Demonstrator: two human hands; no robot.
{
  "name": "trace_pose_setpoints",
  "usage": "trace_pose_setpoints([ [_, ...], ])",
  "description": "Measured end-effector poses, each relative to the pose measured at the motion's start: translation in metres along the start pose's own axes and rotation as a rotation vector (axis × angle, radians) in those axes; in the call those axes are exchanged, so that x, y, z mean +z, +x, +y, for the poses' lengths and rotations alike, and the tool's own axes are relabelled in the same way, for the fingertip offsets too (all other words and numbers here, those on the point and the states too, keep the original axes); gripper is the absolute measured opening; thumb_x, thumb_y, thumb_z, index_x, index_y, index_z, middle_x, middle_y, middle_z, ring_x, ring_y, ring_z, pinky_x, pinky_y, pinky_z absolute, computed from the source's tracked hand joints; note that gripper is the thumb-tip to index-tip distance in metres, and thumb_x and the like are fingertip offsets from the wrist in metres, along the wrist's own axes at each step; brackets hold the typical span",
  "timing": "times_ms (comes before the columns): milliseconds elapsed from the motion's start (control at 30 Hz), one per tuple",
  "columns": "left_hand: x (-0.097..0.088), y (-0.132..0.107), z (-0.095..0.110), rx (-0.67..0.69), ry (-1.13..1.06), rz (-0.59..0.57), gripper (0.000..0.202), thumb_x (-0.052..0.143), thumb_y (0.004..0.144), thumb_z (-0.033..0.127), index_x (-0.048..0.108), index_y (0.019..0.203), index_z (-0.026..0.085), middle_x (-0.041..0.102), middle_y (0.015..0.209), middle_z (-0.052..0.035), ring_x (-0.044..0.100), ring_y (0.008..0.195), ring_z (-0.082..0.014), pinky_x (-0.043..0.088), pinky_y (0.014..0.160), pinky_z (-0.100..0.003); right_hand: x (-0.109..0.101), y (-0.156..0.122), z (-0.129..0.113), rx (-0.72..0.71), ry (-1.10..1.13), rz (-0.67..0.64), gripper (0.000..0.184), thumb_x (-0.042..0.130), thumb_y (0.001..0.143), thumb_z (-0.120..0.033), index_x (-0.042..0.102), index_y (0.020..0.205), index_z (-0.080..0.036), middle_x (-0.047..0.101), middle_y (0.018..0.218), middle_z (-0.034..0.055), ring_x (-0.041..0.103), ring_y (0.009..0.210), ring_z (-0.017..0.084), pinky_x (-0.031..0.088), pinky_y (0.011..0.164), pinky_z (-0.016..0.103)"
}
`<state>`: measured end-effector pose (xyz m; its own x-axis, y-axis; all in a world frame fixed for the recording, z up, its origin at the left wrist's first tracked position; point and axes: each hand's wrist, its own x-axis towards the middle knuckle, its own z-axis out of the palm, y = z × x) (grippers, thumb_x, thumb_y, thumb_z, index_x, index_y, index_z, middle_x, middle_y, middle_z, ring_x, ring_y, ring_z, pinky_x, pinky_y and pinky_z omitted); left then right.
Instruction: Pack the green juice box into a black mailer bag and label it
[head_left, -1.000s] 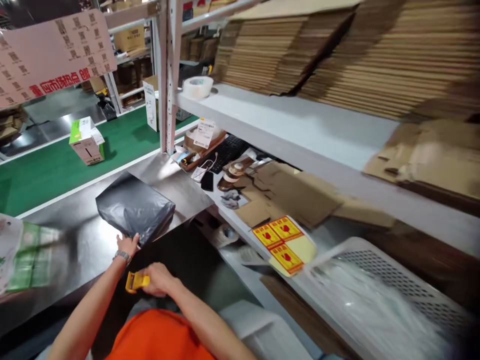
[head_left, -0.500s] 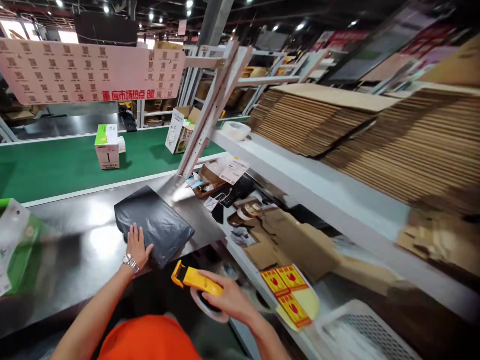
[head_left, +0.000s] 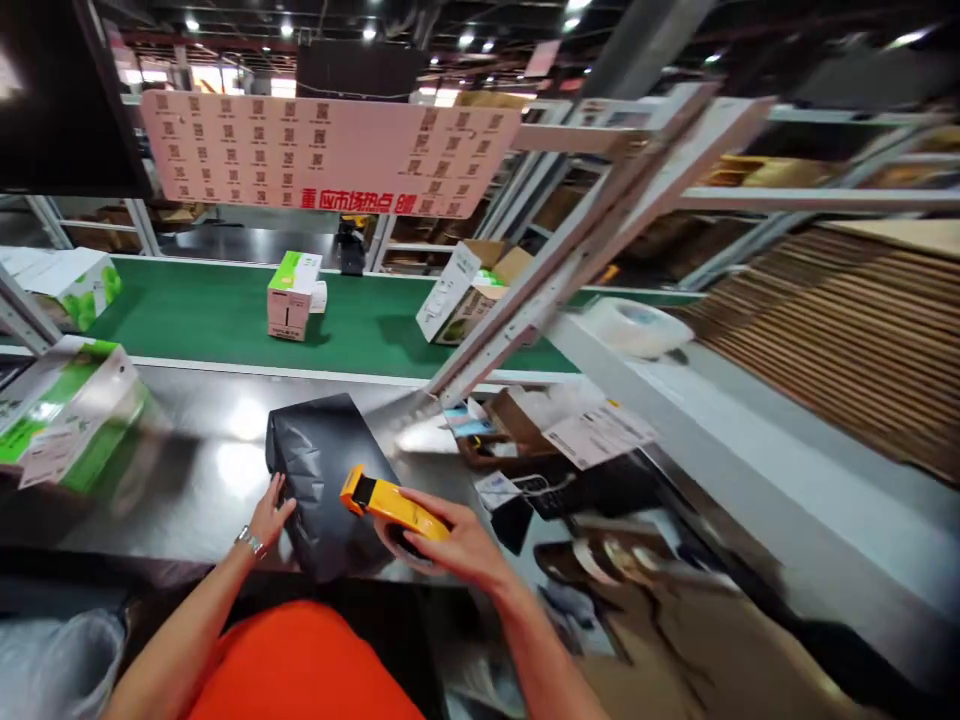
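A parcel wrapped in black plastic lies on the shiny metal bench, close to its front edge. My left hand, with a watch at the wrist, rests its spread fingers against the parcel's left side. In my right hand is a yellow tape dispenser with a roll of tape below its body. The dispenser's head points left, over the parcel's right half; whether it touches the plastic I cannot tell.
Behind the bench runs a green conveyor carrying a small white-green box and an opened carton. A larger white-green box stands at left. Right are a slanted post, a shelf and stacked cardboard.
The view has swung left. The parcel has turned, and my left hand has slid from its top to its left side. My right hand has brought the tape dispenser over the parcel.
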<state>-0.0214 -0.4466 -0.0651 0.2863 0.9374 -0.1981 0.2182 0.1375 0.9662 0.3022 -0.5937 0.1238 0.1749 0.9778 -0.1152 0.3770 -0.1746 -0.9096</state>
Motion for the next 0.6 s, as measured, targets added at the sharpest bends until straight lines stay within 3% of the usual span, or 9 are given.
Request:
trace_pose_setpoints([
  [67,0.005,-0.013,0.021,-0.009,-0.047,0.204,0.094,0.077,0.080,0.069,0.055,0.157,0.019,0.060,0.162,-0.0220,0.058,0.150,-0.0364,0.046,0.126,-0.051,-0.010,0.024,0.002,-0.081,-0.004,-0.094,0.065,0.083,0.070,-0.028,0.081,0.134,-0.017,0.084,0.124,0.0156,0.082,0.110,0.035,0.066,0.103,0.053],
  [133,0.021,-0.031,0.046,-0.019,-0.121,0.331,0.084,0.074,0.083,0.072,0.063,0.149,0.021,0.071,0.145,-0.0190,0.067,0.134,-0.0338,0.056,0.112,-0.046,-0.018,0.043,0.002,-0.177,0.020,-0.192,0.062,0.081,0.074,-0.029,0.080,0.135,-0.019,0.084,0.124,0.0140,0.082,0.109,0.033,0.067,0.099,0.048],
  [233,0.062,-0.057,0.082,-0.174,-0.422,0.278,0.081,0.074,0.080,0.081,0.073,0.131,0.018,0.079,0.118,-0.0154,0.076,0.105,-0.0282,0.061,0.080,-0.036,-0.026,0.061,-0.001,-0.372,-0.033,-0.318,0.057,0.082,0.079,-0.033,0.079,0.135,-0.021,0.084,0.124,0.0126,0.082,0.106,0.029,0.066,0.093,0.040],
  [333,0.098,-0.076,0.105,-0.281,-0.736,0.211,0.072,0.083,0.075,0.079,0.079,0.104,0.014,0.080,0.097,-0.0121,0.075,0.084,-0.0218,0.058,0.068,-0.030,-0.031,0.072,-0.001,-0.548,-0.188,-0.409,0.055,0.081,0.080,-0.029,0.080,0.134,-0.023,0.084,0.109,0.0091,0.078,0.090,0.023,0.061,0.079,0.032],
  [467,0.118,-0.083,0.106,-0.381,-0.855,0.363,0.054,0.093,0.072,0.065,0.078,0.088,0.016,0.079,0.083,-0.0079,0.071,0.071,-0.0180,0.059,0.065,-0.030,-0.031,0.084,0.009,-0.639,-0.303,-0.534,0.060,0.075,0.082,-0.026,0.076,0.142,-0.024,0.078,0.095,0.0052,0.069,0.080,0.019,0.051,0.072,0.029],
  [600,0.112,-0.074,0.088,-0.389,-0.385,0.464,0.058,0.078,0.076,0.076,0.073,0.070,0.018,0.072,0.067,-0.0062,0.066,0.063,-0.0194,0.057,0.060,-0.034,-0.023,0.092,0.019,-0.630,-0.354,-0.672,0.066,0.077,0.082,-0.030,0.072,0.147,-0.027,0.075,0.099,0.0047,0.068,0.087,0.021,0.051,0.081,0.031],
])
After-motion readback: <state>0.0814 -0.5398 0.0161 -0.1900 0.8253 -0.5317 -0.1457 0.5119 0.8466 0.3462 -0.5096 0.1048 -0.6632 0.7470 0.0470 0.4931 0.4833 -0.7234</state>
